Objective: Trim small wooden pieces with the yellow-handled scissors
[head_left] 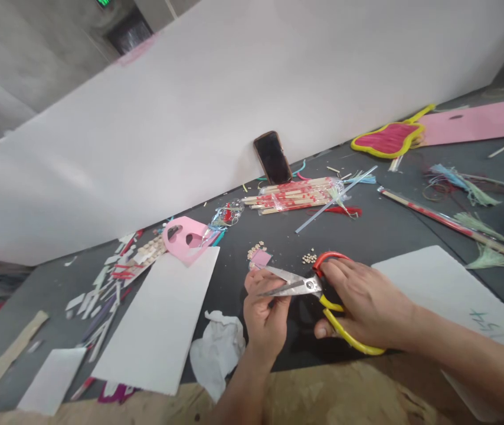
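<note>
Your right hand (365,300) gripped scissors (310,285), blades (295,288) spread; beside them your left hand (266,321) pinched a pink piece (261,258), seemingly for cutting, which called for steadiness.

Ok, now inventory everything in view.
scissors: one, red and yellow handles, centre
small square: one, pink, centre
bead piles: two, beige, centre
crumpled tissue: one, white, lower centre
smartphone: one, black, upper centre
partition: one, white, back
bagged sticks: several, beige and red, centre
cutout: one, magenta and yellow, upper right
craft sheets: two, pink, left and right
tassels: several, mainly green and blue, right
boards: three, whitish, left and right
strip: one, tan, lower left
scraps: many, mixed colours, left
table: one, dark grey, beneath
left hand: one, bare, beside small square
right hand: one, bare, holding scissors
</note>
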`<state>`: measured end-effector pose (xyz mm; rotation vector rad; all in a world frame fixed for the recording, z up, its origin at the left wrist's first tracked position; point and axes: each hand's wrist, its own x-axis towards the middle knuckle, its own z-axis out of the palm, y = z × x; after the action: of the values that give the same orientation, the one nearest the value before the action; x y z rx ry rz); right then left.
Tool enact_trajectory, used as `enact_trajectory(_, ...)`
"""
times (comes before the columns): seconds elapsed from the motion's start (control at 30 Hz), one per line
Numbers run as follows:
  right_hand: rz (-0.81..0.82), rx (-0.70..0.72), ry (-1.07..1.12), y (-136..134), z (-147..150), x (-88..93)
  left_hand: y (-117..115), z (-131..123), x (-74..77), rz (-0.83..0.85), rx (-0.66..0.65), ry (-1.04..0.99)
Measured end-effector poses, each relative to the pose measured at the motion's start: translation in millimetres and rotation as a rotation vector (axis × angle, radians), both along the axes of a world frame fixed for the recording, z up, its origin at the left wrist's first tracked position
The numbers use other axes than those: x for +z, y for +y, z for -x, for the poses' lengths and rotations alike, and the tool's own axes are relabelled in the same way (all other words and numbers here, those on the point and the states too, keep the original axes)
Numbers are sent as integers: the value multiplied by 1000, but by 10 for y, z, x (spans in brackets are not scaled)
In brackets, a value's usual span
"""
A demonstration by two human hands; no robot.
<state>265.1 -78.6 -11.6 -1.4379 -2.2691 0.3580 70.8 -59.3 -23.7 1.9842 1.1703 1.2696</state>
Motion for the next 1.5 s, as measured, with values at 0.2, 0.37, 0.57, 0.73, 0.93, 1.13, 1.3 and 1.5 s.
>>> enact_trajectory(0.2, 25, 33, -28, 15, -20, 1, 38, 35, 39, 17, -47, 44)
enact_trajectory(0.37, 72, 5, -86, -12, -21, -9, 39, 46, 10, 24, -52, 21)
enact_trajectory(0.57, 131, -23, -133, -55, 33, 6, 5, 26, -13, 51, -51, 33)
enact_trajectory(0.73, 130, -37, -73, -38, 43, 12, -4, 18, -37, 29, 5, -5)
enact_trajectory(0.93, 109, -16, -11, -4, 10, 18, 12, 8, -68, -74, 71, 35)
enact_trajectory(1.13, 25, -16, -32, -3, 10, 2, 27, 26, -54, -143, 42, 67)
enact_trajectory(1.3, 33, -5, -37, -3, 3, 0, 20, 40, -48, -133, 31, 115)
enact_trajectory(1.5, -25, 5, 14, -8, -1, -16, 3, 23, 34, -100, 11, 145)
